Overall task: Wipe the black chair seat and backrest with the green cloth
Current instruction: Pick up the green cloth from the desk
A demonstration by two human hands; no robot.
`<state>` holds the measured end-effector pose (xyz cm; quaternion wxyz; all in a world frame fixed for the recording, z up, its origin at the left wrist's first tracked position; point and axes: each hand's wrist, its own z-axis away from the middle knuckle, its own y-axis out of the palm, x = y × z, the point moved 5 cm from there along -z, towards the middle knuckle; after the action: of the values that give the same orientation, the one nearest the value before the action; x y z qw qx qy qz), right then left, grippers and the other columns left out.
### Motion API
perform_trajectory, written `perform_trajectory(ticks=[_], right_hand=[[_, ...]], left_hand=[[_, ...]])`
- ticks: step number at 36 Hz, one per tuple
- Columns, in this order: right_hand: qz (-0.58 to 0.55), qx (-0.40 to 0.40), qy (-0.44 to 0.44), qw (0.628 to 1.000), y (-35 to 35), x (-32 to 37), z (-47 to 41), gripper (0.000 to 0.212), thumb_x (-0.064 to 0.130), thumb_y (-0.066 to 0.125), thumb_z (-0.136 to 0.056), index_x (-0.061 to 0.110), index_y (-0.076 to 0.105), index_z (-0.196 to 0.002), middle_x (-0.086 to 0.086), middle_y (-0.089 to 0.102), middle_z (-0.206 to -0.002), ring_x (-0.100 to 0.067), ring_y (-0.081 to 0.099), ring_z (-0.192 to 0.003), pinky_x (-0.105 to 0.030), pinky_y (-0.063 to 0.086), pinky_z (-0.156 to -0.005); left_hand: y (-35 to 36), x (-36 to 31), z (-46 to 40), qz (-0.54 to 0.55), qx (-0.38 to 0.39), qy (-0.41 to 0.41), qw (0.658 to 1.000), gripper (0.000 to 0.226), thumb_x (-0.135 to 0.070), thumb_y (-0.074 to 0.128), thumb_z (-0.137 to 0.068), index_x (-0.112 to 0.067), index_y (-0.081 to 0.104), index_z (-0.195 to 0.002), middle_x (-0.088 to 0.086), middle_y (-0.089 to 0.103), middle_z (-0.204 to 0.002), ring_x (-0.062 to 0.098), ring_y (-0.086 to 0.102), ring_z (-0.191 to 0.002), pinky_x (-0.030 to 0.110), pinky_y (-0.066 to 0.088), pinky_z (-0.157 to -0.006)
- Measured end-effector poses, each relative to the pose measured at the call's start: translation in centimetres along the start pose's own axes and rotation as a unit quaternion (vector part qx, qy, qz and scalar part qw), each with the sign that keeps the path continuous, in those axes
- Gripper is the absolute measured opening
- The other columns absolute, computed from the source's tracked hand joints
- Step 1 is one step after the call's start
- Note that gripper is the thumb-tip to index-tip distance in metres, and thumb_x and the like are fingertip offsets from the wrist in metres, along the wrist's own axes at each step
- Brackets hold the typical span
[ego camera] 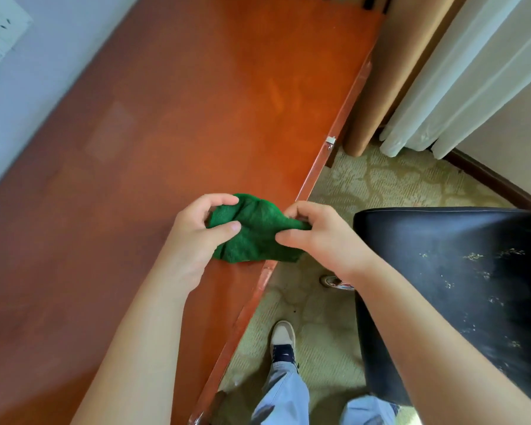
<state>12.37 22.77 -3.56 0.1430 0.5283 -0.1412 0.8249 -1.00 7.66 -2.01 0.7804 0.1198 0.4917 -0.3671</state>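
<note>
Green cloth point(252, 230) is bunched up between both hands over the near edge of the orange wooden desk point(172, 124). Left hand point(196, 231) pinches one end, right hand point(316, 237) pinches the other. Black chair point(460, 271) sits just to the right, speckled with crumbs. No readable writing anywhere.

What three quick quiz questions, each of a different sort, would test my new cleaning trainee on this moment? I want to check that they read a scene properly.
1. True or false: the green cloth is already touching the black chair seat.
2. Which hands hold the cloth? A) left hand only B) right hand only C) both
3. Fill in: the cloth is held over the edge of the orange ____.

Key: 1 false; 2 C; 3 table.
</note>
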Motion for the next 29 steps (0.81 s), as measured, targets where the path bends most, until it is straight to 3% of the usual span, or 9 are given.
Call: perform_trajectory(ticks=[3,5,7,10,13,16,21,25,29], right_hand=[[-0.179,0.011,0.038,0.983,-3.7,-1.5,2.3,0.012,0.007,0.069,-0.078,0.012,0.058,-0.080,-0.008,0.062,-0.082,-0.022,0.063,-0.077,-0.033,0.053,-0.065],[-0.244,0.006,0.041,0.969,-6.3,-2.4,4.1,0.014,0.004,0.065,-0.079,0.016,0.058,-0.080,-0.004,0.063,-0.083,-0.020,0.065,-0.078,-0.029,0.053,-0.062],[-0.275,-0.010,0.039,0.961,-9.0,-3.3,6.2,0.014,0.005,0.065,-0.077,0.017,0.057,-0.080,-0.004,0.064,-0.084,-0.021,0.066,-0.079,-0.031,0.054,-0.063],[-0.291,-0.052,0.036,0.955,-13.2,-5.2,9.5,0.017,0.006,0.066,-0.074,0.014,0.056,-0.085,-0.008,0.063,-0.086,-0.023,0.065,-0.079,-0.035,0.054,-0.066],[-0.293,-0.100,0.040,0.950,-17.3,-7.5,13.1,0.018,0.002,0.064,-0.077,0.013,0.055,-0.087,-0.010,0.060,-0.085,-0.024,0.063,-0.076,-0.035,0.054,-0.065],[-0.300,-0.139,0.049,0.943,-21.4,-10.0,16.8,0.022,0.004,0.064,-0.075,0.012,0.054,-0.093,-0.011,0.058,-0.086,-0.024,0.061,-0.077,-0.037,0.053,-0.070],[-0.300,-0.181,0.073,0.934,-27.1,-13.5,22.8,0.019,0.015,0.068,-0.078,0.012,0.061,-0.094,-0.010,0.062,-0.086,-0.023,0.060,-0.080,-0.036,0.052,-0.071],[-0.293,-0.218,0.092,0.926,-30.8,-15.7,26.9,0.017,0.020,0.062,-0.091,0.008,0.062,-0.104,-0.007,0.065,-0.088,-0.020,0.062,-0.080,-0.030,0.051,-0.066],[-0.256,-0.255,0.102,0.927,-33.4,-17.3,29.4,0.025,0.024,0.066,-0.077,0.013,0.065,-0.100,-0.006,0.064,-0.088,-0.022,0.060,-0.082,-0.039,0.046,-0.074]], left_hand=[[3.7,-1.4,0.2,0.064,0.052,-0.009,0.997,0.037,0.009,0.054,-0.094,-0.021,0.072,-0.105,0.012,0.070,-0.123,0.028,0.068,-0.112,0.043,0.054,-0.089],[6.9,-2.1,0.4,0.060,0.077,-0.010,0.995,0.037,0.011,0.050,-0.095,-0.018,0.070,-0.105,0.012,0.071,-0.120,0.027,0.068,-0.105,0.040,0.054,-0.080],[10.6,-2.6,0.6,0.033,0.099,-0.009,0.995,0.037,0.011,0.050,-0.094,-0.017,0.069,-0.108,0.008,0.072,-0.118,0.026,0.069,-0.107,0.040,0.056,-0.083],[16.8,-2.7,1.0,-0.083,0.105,0.011,0.991,0.033,-0.003,0.058,-0.095,-0.028,0.068,-0.116,-0.006,0.066,-0.127,0.016,0.060,-0.122,0.042,0.047,-0.105],[23.6,-2.9,2.5,-0.168,0.105,0.040,0.979,0.028,-0.022,0.059,-0.099,-0.033,0.062,-0.124,-0.013,0.058,-0.133,0.007,0.051,-0.127,0.031,0.040,-0.103],[30.6,-2.6,4.9,-0.138,0.166,0.026,0.976,0.024,-0.026,0.056,-0.102,-0.029,0.064,-0.124,-0.012,0.065,-0.123,0.003,0.058,-0.117,0.028,0.046,-0.098],[40.8,-1.0,9.4,-0.042,0.307,-0.050,0.949,0.025,-0.027,0.051,-0.105,-0.023,0.062,-0.127,0.000,0.072,-0.124,0.017,0.069,-0.113,0.035,0.056,-0.095],[46.3,0.1,11.6,-0.024,0.344,-0.078,0.935,0.030,-0.018,0.056,-0.102,-0.016,0.060,-0.131,0.007,0.072,-0.124,0.026,0.070,-0.112,0.041,0.055,-0.094],[50.2,1.2,12.9,-0.025,0.356,-0.092,0.930,0.038,-0.005,0.059,-0.098,-0.013,0.055,-0.135,0.006,0.072,-0.124,0.024,0.070,-0.114,0.040,0.056,-0.092]])
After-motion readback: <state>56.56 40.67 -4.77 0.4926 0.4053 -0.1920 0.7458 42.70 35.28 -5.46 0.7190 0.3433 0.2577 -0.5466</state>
